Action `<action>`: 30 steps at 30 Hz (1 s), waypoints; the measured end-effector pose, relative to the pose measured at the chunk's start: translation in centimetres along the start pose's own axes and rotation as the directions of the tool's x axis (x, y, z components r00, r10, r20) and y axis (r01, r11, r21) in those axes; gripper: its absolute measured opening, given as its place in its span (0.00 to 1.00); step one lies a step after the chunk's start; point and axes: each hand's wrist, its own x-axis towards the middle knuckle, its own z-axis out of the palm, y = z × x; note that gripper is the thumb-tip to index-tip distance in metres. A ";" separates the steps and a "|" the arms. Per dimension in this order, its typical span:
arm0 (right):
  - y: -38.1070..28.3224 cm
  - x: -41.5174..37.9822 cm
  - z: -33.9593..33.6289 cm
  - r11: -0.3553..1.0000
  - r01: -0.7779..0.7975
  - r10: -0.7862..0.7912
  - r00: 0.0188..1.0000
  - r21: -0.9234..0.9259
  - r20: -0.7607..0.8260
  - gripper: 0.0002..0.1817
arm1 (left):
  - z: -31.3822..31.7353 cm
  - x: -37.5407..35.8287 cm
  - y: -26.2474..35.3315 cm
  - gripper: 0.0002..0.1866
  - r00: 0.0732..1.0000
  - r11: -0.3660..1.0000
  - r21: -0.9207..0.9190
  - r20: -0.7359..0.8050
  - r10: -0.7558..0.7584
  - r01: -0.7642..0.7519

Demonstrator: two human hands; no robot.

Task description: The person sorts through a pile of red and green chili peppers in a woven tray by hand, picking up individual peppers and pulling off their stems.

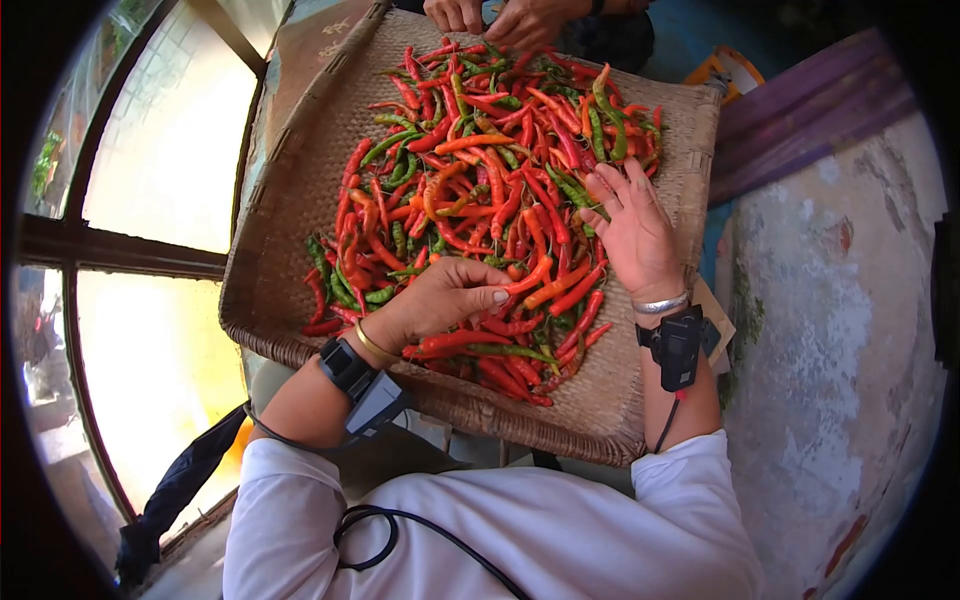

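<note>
A heap of red, orange and green chili peppers [490,190] lies in a wide woven basket [680,150]. Over the near part of the heap, my left hand [440,297] pinches an orange-red chili [531,276] between thumb and fingers. At the heap's right side my right hand [635,225] is raised with the palm up and fingers spread, holding nothing. Its fingertips are beside some green and red chilies.
Another person's hands [505,18] are at the basket's far edge. A framed window [160,130] stands on the left. To the right are a purple cloth-like strip [810,120] and a worn, pale wall or floor surface [830,300].
</note>
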 end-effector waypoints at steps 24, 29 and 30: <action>0.0 -0.4 -0.2 0.889 -0.314 0.333 0.943 -0.332 -0.002 0.23 | -0.8 1.1 -1.0 0.07 0.912 0.805 0.587 -0.279 0.300 -0.085; 4.1 -1.5 -1.1 0.375 -0.073 0.461 0.880 -0.924 0.117 0.15 | -0.6 0.9 -0.7 0.09 0.875 0.670 0.740 -0.288 0.389 -0.055; 4.4 -1.9 -0.9 0.281 0.030 0.464 0.870 -0.959 0.163 0.13 | -0.7 1.0 -0.8 0.09 0.893 0.671 0.740 -0.266 0.362 -0.052</action>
